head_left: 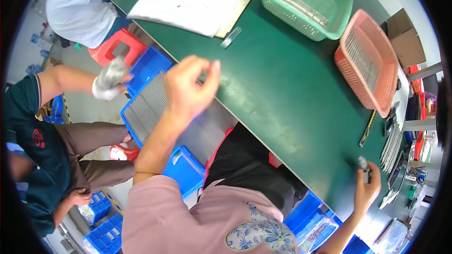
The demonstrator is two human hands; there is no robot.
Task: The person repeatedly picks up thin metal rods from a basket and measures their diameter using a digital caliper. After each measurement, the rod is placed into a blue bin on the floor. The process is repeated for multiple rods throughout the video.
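My left hand [190, 87] is raised over the table's near edge, slightly blurred. Its fingers curl in with the thumb bent toward them; whatever they may hold is hidden. Lower right, above the tabletop, my right hand [367, 188] grips a small cylinder with a silvery tip [362, 162] between thumb and fingers. Behind my left forearm, a blue tray [129, 118] holds many thin grey rods [149, 106] in a row. A short, clear-and-blue tube-like piece [231, 37] lies on the green table [278, 94] beyond my left hand.
Green [346, 16] and pink [343, 66] baskets holding thin rods stand at the far right. White sheets [188, 0] lie at the back. A measuring strip [367, 129] and stacked grey strips [391, 148] are at right. A gloved co-worker's hand [110, 80] is left of the tray.
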